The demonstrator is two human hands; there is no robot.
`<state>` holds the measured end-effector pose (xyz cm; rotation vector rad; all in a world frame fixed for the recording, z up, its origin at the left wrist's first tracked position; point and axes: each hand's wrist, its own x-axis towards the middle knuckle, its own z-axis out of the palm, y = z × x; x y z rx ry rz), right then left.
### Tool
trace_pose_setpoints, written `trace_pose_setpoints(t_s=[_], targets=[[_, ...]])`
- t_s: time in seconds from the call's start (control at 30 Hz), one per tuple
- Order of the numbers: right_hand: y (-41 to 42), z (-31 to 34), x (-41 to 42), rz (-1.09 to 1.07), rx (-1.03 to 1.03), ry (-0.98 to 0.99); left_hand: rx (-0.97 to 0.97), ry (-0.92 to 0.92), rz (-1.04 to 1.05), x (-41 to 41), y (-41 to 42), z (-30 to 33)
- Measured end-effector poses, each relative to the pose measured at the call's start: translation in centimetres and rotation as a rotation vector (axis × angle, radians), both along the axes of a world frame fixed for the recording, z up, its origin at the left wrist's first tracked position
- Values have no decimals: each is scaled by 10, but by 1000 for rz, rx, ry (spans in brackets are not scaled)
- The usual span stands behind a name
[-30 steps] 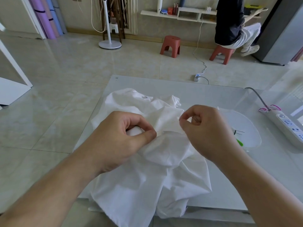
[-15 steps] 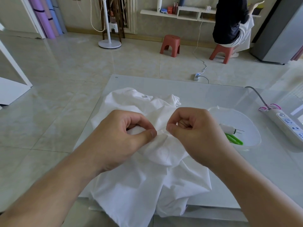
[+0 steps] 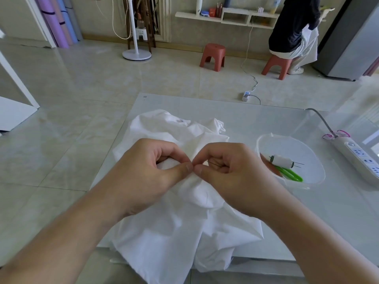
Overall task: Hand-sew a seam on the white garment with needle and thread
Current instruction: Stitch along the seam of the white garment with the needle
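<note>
The white garment [image 3: 180, 228] lies crumpled on the glass table [image 3: 256, 119] and hangs over its near edge. My left hand [image 3: 147, 171] pinches a raised fold of the cloth between thumb and forefinger. My right hand [image 3: 229, 171] has its fingers curled, and its thumb and forefinger pinch right beside the left thumb at the same fold. A thin dark line, the needle [image 3: 213, 163], shows inside the curled right fingers. The thread itself is too fine to make out.
A clear plastic bowl [image 3: 307, 146] to the right holds a white thread spool [image 3: 282, 161] with needles and green snips [image 3: 291, 174]. A white power strip [image 3: 361, 158] lies at the table's right edge. A person sits on a red stool [image 3: 276, 65] far back.
My right hand has come down and to the left until its fingertips meet the left thumb at the fold. The left hand has stayed where it was, holding the cloth.
</note>
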<state>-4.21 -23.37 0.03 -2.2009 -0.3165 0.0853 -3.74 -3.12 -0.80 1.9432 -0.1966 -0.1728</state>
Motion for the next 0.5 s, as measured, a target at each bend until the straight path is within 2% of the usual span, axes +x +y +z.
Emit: trace_pose_setpoints(t_s=[0.2,0.27,0.33,0.4,0.43,0.5], targets=[[-6,-6,8,-231,18,-37,14,-5,10,0,1,0],[-12,-9,15,-379,-79,-72,9,-8,12,0,2,1],[-16,-13,18,-484,-282,-102,6,-11,14,0,3,1],[-16,-12,17,-471,-379,-111,6,-10,21,0,3,1],[-15,-10,16,-407,-341,-113,7,-8,21,0,3,0],[-11,-6,12,-211,-134,-65,7,-6,20,0,3,1]])
